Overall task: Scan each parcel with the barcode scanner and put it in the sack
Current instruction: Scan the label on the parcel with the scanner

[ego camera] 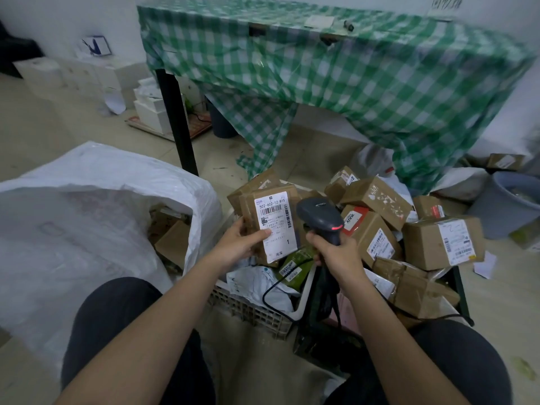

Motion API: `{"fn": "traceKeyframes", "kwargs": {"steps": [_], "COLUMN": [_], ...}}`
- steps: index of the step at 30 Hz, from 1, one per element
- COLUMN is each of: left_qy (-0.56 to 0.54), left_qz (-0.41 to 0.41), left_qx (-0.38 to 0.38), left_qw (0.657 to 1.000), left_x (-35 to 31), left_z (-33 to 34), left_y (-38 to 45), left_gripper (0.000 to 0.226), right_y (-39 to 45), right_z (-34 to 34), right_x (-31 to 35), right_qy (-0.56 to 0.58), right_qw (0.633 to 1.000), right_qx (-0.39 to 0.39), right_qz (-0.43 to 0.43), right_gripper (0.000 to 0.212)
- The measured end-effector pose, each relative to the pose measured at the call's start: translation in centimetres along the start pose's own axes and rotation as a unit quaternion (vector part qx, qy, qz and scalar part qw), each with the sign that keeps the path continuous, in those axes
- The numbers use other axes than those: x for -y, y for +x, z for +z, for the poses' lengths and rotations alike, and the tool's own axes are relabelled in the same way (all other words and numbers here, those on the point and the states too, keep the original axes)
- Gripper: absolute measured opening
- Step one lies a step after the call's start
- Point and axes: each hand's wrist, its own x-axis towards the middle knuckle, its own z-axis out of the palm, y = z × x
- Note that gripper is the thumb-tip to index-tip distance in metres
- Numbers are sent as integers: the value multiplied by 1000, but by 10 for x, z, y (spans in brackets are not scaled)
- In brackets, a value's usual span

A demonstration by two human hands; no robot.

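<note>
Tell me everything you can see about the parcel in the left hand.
The parcel is a flat brown cardboard box wrapped in clear tape, held upright above the parcel pile. A white shipping label with barcodes and the number 502-602-12 815 faces the camera. The left hand grips its lower left edge, thumb on the label. The barcode scanner sits just right of it.

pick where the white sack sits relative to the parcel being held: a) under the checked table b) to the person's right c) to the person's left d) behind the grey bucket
c: the white sack gapes open on the floor to the left of the parcel that the left hand holds.
</note>
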Motion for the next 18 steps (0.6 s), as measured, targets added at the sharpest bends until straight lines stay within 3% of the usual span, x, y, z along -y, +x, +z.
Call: {"fn": "traceKeyframes", "kwargs": {"steps": [2, 7, 10, 15, 18], "left_qy": [9, 39, 54, 38, 48], "left_qz": [16, 35, 50, 83, 95], "left_qx": [-1, 4, -7, -83, -160], "left_qw": [1000, 999, 997, 992, 981], "left_x": [-3, -3, -4, -5, -9], "left_z": [-4, -27, -47, -90, -120], "left_y": [-17, -71, -112, -172, -200], "left_gripper": [37, 50, 34, 47, 54], "right_y": [-3, -17, -27, -44, -54], "right_z": [-3, -2, 10, 58, 103], "right_x": [4, 26, 45, 71, 80], "right_qy": [33, 57, 45, -43, -76], "right_qw": [999, 997, 997, 991, 982], "right_qx": [-29, -39, -17, 71, 109], "right_qz": [-1, -24, -52, -102, -137], "right_gripper": [10, 13, 24, 19, 33]}}
